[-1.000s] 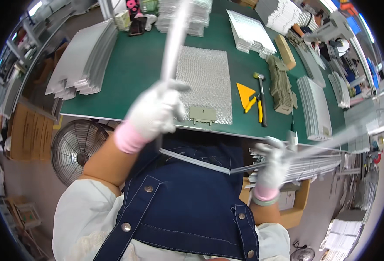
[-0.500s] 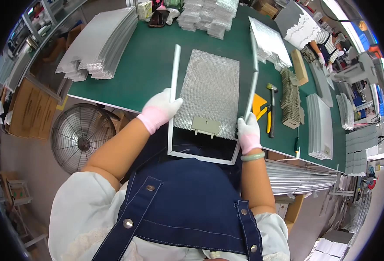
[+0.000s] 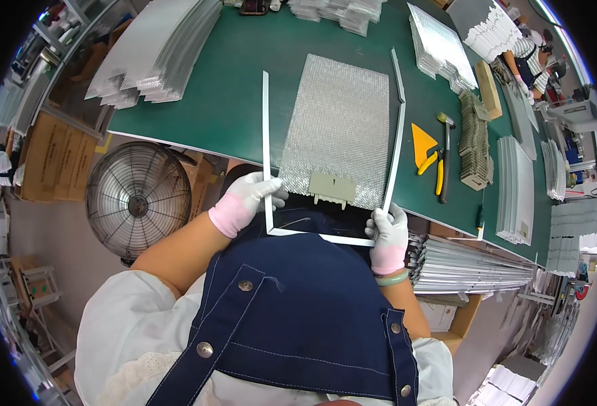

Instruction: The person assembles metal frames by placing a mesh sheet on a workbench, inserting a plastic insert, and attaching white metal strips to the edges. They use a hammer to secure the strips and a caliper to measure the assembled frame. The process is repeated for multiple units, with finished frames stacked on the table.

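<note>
A silver mesh filter panel (image 3: 339, 128) lies on the green table (image 3: 237, 88), with a small grey latch plate (image 3: 332, 187) at its near edge. A thin white U-shaped metal frame (image 3: 266, 135) surrounds the panel on the left, right and near sides. My left hand (image 3: 250, 197), in a white glove with a pink cuff, grips the frame's near left corner. My right hand (image 3: 388, 232), gloved the same way, grips the frame's near right corner. The frame's near bar hangs over the table edge above my dark blue apron.
Stacks of mesh panels (image 3: 156, 54) lie at the table's left and far side. A yellow scraper (image 3: 422, 142), pliers (image 3: 438, 169) and a hammer (image 3: 445, 145) lie right of the panel. A floor fan (image 3: 138, 197) stands left below the table. Stacked frames (image 3: 468, 264) sit by my right arm.
A second ago my left hand held the frame up high while my right reached low at the right. Now both hands hold the frame down flat around the panel.
</note>
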Motion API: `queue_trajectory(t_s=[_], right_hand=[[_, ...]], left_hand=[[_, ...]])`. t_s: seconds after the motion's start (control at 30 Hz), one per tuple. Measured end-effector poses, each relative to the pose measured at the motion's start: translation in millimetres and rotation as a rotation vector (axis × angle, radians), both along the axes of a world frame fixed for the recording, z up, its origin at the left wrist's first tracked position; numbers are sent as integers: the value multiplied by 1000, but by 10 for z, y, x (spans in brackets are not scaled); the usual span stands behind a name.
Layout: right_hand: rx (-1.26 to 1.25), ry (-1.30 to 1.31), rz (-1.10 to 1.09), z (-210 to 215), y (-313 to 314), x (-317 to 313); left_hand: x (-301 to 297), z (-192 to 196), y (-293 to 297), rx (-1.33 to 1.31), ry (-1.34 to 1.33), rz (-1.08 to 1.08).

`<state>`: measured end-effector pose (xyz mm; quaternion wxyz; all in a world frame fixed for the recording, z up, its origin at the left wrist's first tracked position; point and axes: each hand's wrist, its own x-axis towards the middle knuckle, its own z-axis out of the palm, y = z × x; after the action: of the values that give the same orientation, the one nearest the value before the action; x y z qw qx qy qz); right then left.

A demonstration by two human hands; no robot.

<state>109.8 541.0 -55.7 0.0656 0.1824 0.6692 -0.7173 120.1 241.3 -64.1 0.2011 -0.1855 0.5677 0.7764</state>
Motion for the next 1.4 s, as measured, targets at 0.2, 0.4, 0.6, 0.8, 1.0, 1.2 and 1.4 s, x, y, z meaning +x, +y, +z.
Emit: queue_trajectory(t_s=[0.2,0.4,0.6,0.8,1.0,1.2,1.4], right_hand=[[-188,-128,34,-69,91,2],[-63,-157,160,11,21,-86],[-107,-144,206,-70,185,-60],[-194,-188,204,44,26,-80],[-357,-123,45,-321,39,-139],[-455,-102,70,-320,-11,-178],[-332,-108,86,-78,-115,-123]], left_hand=[[16,13,-10,-241,118,-131],[107,-6,-49,-152,147,-76],[-89,-119,-64,-28,-28,-233],[-28,-148,-4,-104,49,-253],[-46,-284,77,-91,59,-139],[-178,-137,100,308,-86,58],[-119,-94,174,103,-30,77]])
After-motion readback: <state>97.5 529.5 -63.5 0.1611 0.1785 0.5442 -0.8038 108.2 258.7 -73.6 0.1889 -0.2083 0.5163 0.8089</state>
